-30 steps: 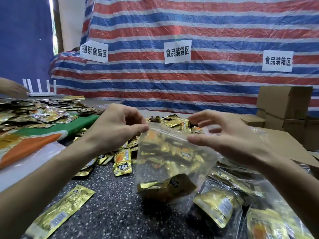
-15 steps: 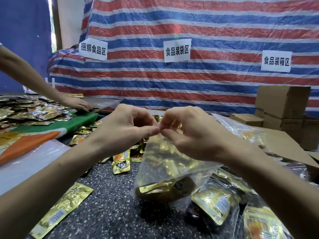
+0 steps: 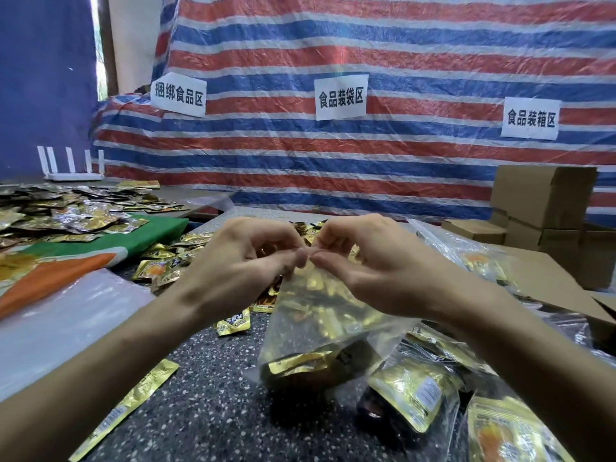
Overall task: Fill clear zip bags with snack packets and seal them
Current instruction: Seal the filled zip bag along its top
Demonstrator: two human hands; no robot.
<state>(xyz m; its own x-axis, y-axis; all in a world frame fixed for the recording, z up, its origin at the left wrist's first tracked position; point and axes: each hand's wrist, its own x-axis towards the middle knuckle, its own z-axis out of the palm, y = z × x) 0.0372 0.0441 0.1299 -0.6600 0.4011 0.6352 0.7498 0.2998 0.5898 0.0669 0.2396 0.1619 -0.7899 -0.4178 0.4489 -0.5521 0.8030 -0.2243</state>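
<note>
Where you stood in the task: sealing, judging by both pinches meeting at the zip.
Bag: clear plastic zip bag of gold foil snack packets, upright over the dark speckled tabletop.
Left hand: curled, pinched the bag's top edge.
Right hand: curled, pinched just beside it.
Next: probably needed your pinch run along the zip.

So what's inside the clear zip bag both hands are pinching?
Only gold snack packets show, low in the clear zip bag; glare blurs how many. The left hand and right hand cover its top edge, so whether the zip is closed cannot be seen.
</note>
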